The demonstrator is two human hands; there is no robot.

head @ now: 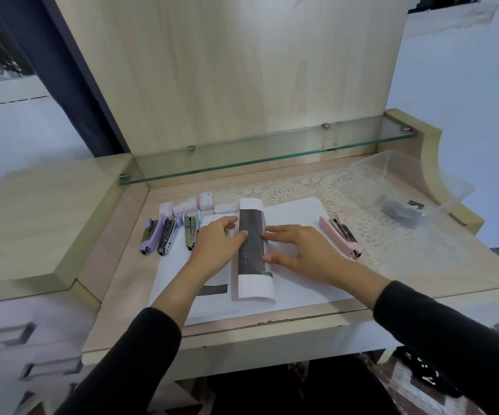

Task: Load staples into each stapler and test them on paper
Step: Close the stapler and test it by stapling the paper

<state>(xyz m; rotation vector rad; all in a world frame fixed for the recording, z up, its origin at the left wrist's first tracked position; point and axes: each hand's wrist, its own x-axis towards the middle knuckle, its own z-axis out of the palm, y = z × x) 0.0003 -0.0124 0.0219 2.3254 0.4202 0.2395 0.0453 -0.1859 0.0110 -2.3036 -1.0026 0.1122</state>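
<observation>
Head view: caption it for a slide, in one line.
Left hand and right hand press a folded paper flat; pink stapler lies open to its right.

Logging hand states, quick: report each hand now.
Left hand: open, fingers touching the folded paper.
Right hand: open, fingers pressing on the folded paper.

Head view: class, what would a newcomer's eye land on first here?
The folded paper with its dark strip, mid-desk, pressed by the left hand and right hand from either side. Then three staplers in a row to its left, and a pink stapler alone to its right.
</observation>
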